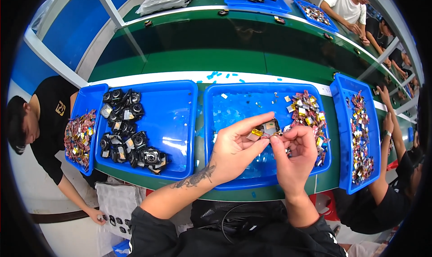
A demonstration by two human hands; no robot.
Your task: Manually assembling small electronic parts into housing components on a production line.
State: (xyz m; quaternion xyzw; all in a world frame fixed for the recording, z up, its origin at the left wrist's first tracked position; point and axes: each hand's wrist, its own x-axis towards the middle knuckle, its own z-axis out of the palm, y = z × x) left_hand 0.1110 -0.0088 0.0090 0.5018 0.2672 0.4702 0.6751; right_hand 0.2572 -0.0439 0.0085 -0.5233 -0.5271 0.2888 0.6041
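My left hand [238, 146] holds a small black electronic housing [271, 127] between thumb and fingers, above the middle blue tray [263, 183]. A silver inner part shows in the housing, and a small silver-and-yellow part [256, 132] lies against my left fingers. My right hand [295, 155] is closed in a pinch at the housing's right edge; its fingertips hide what they grip. Beside the hands, a heap of small circuit parts with silver cells and yellow tape [307, 109] fills the tray's right side.
To the left stands a blue tray [191, 135] with several black camera-like units [123, 135]. Blue trays of small parts stand at far left [81, 137] and right [360, 137]. Beyond lies a green conveyor belt [202, 54] carrying a few units. Co-workers sit on both sides and across.
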